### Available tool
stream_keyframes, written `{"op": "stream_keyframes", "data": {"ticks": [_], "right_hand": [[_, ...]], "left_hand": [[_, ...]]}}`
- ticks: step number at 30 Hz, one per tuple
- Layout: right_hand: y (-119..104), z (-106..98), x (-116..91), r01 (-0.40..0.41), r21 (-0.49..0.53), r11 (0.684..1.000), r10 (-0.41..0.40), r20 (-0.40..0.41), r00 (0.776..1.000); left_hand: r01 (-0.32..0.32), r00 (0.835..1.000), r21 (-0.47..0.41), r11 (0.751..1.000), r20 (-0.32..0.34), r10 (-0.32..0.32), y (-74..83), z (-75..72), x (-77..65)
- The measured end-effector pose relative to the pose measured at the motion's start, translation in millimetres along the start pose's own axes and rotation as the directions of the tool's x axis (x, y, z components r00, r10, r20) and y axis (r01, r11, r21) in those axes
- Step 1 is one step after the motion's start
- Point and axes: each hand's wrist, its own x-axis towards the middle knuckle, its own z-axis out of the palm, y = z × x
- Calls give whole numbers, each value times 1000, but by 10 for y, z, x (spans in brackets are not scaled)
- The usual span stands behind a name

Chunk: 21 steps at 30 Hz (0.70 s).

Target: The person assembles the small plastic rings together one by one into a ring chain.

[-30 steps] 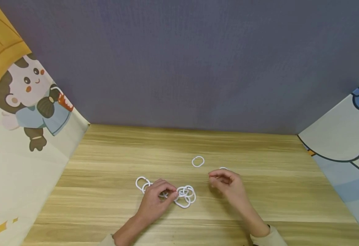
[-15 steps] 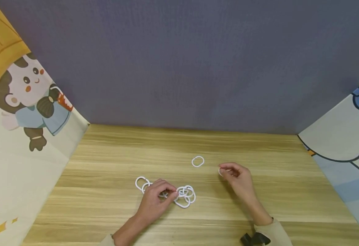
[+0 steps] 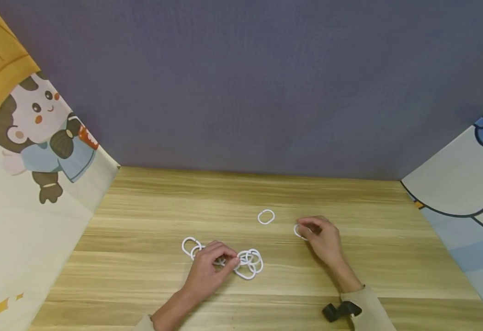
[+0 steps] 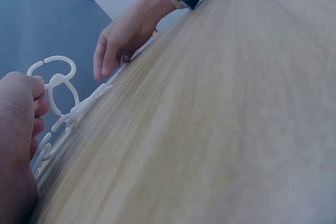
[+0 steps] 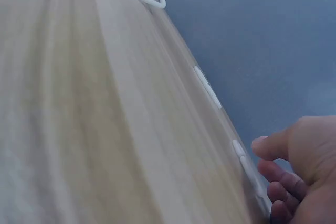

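My left hand (image 3: 208, 269) pinches a white C-shaped link between thumb and forefinger; the left wrist view shows this raised link (image 4: 72, 66) hooked to others hanging down to the table. The linked white chain (image 3: 245, 278) lies partly under that hand, with a bunch of links right of the fingertips. My right hand (image 3: 325, 241) hovers low over a loose white link (image 3: 295, 231), which the fingers partly cover. In the right wrist view that link (image 5: 242, 158) lies flat, and the thumb and loosely bent fingers are beside it, with no grip visible. Another loose link (image 3: 259, 219) lies farther back.
The wood-grain table (image 3: 162, 197) meets a dark blue-grey wall (image 3: 241, 92) at the back. Printed cartoon panels stand on the left (image 3: 22, 239) and right (image 3: 452, 202). A black wrist strap (image 3: 342, 311) sits on the right sleeve.
My right hand has moved right and slightly away from me, to the loose link on the right. The left hand and the chain have stayed in place.
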Motion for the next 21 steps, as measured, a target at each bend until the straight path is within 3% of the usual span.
{"op": "stream_keyframes", "data": {"ticks": [10, 21], "right_hand": [[42, -10, 20, 92, -124, 988, -90, 23, 996], [65, -2, 38, 100, -172, 980, -100, 10, 995]], "left_hand": [[-4, 1000, 2, 1000, -1, 4, -9, 2, -1], [-1, 1000, -2, 1000, -2, 1, -4, 3, 0]]}}
